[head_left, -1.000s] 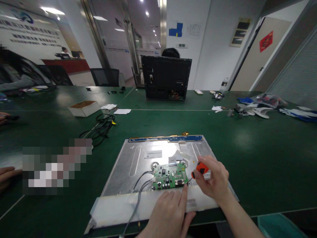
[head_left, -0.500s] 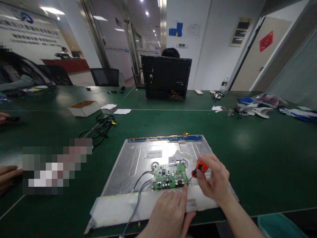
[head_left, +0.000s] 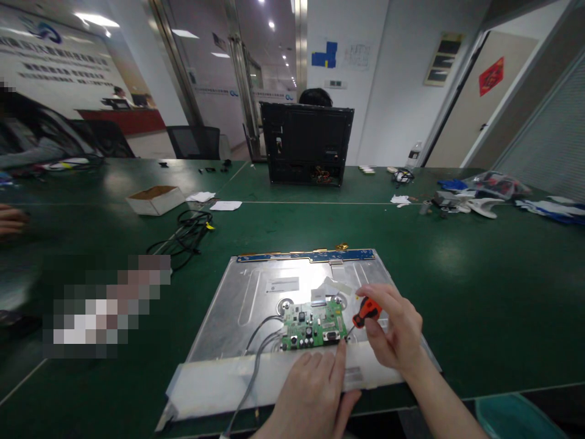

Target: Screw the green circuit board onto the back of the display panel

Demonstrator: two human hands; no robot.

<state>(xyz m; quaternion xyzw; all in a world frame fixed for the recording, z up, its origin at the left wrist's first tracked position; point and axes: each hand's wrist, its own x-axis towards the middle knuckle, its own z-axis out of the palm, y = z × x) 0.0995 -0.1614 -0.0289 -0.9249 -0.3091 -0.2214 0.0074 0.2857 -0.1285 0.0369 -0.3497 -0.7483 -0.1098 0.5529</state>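
Observation:
A silver metal panel lies flat on the green table, a small green circuit board fixed near its front edge. My right hand grips a small screwdriver with an orange-and-black handle, its tip down at the board's right front corner. My left hand rests flat on the panel's white front strip, its index finger stretched to the same corner beside the tip. Grey cables run from the board's left side toward me.
A black computer case stands across the table with a person's head behind it. A small cardboard box, a black cable bundle, and papers lie to the left. Clutter sits far right. Another person's hand shows at the left edge.
My right hand has turned the screwdriver slightly, so the orange handle leans a little more left. The other person's hand at the lower left has pulled out of view.

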